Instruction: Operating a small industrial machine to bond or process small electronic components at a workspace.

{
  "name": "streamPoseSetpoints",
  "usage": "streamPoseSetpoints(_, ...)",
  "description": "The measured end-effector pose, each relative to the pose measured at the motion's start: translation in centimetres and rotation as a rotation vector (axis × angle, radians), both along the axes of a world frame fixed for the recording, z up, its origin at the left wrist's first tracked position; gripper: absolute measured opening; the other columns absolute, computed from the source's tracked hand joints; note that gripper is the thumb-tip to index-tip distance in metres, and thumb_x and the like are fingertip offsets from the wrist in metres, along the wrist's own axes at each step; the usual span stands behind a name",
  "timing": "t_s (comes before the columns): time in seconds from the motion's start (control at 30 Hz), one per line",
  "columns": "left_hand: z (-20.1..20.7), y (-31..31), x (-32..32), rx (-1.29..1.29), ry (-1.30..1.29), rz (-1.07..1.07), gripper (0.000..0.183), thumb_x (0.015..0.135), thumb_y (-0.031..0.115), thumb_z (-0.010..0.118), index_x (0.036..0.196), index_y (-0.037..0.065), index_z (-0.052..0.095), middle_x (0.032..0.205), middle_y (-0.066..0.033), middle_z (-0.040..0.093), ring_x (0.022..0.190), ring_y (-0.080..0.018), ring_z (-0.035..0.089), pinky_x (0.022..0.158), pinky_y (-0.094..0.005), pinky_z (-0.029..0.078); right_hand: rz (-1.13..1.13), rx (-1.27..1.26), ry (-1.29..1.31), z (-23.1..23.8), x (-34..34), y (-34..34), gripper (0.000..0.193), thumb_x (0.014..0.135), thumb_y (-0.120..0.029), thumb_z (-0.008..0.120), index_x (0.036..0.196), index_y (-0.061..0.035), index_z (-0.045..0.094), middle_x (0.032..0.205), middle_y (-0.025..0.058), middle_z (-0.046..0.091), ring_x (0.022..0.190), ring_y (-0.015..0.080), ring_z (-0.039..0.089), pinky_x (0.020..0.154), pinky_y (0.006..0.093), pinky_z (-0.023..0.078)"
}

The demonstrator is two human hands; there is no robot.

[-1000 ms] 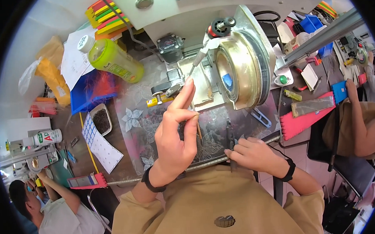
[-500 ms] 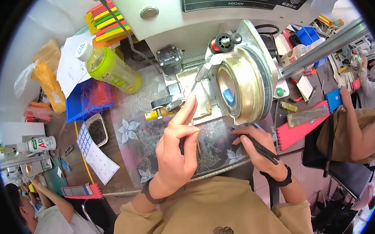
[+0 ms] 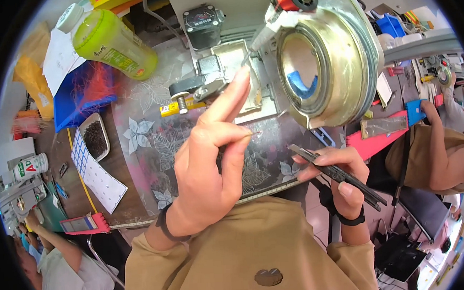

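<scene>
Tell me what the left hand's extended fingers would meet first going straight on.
Likely the pointed rod, whose tip appears against or just beyond the left hand; depth is unclear, so contact is uncertain.

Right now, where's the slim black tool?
In the head view, right of centre, the slim black tool is in the right hand, below the brass-coloured wheel.

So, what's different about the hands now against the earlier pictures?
The right hand has moved rightward and turned its dark tweezers-like tool: a second ago it pointed straight ahead; now it slants, its tip toward the left hand. No new grasp or release clearly shows. The left hand keeps its thumb-and-finger pinch and outstretched forefinger; the green bottle stays put.
</scene>
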State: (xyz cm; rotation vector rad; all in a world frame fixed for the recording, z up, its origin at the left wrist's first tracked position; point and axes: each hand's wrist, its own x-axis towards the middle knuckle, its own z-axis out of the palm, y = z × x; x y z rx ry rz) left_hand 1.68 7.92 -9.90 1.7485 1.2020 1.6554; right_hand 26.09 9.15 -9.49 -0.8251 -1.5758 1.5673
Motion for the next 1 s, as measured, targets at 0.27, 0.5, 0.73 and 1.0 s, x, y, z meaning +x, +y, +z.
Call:
streamPoseSetpoints(0.27,-0.3,-0.5,-0.5,-0.049,-0.003,-0.085,0.008,0.100,0.001,0.048,0.105,-0.002,0.042,0.142,-0.0413,0.038,0.135,-0.0490,0.042,0.111,-0.0513,0.036,0.020,0.034,0.057,-0.3,0.4,0.4,0.051,0.090,-0.040,0.055,0.112,0.0051,0.056,0.089,0.0248,0.070,0.097,0.0389,0.069,0.102,0.0497,0.046)
streamPoseSetpoints(0.5,-0.8,-0.2,-0.5,-0.024,-0.034,-0.099,0.010,0.098,-0.003,0.048,0.105,-0.002,0.042,0.140,-0.0419,0.038,0.134,-0.0504,0.041,0.110,-0.0548,0.037,0.193,0.460,-0.041,2.0,-1.4,0.9,0.050,0.090,-0.028,0.070,0.126,0.0021,0.053,0.098,0.0263,0.071,0.103,0.0383,0.069,0.077,0.0430,0.061)
streamPoseSetpoints(0.73,-0.5,-0.1,-0.5,-0.007,-0.010,-0.073,0.010,0.096,-0.005,0.049,0.104,-0.003,0.043,0.137,-0.0431,0.040,0.133,-0.0513,0.042,0.108,-0.0542,0.041,0.314,0.658,-0.139,4.6,-2.0,2.6,0.060,0.081,-0.036,0.077,0.122,0.0006,0.052,0.086,0.0215,0.070,0.081,0.0351,0.071,0.063,0.0401,0.060)
streamPoseSetpoints(1.0,-0.6,-0.3,-0.6,-0.016,0.053,-0.052,0.010,0.096,-0.003,0.051,0.104,-0.001,0.044,0.135,-0.0421,0.044,0.130,-0.0509,0.046,0.106,-0.0527,0.044,0.267,0.858,-0.281,5.1,-3.7,3.4,0.070,0.082,-0.051,0.071,0.127,-0.0008,0.051,0.086,0.0221,0.070,0.067,0.0291,0.071,0.048,0.0339,0.053)
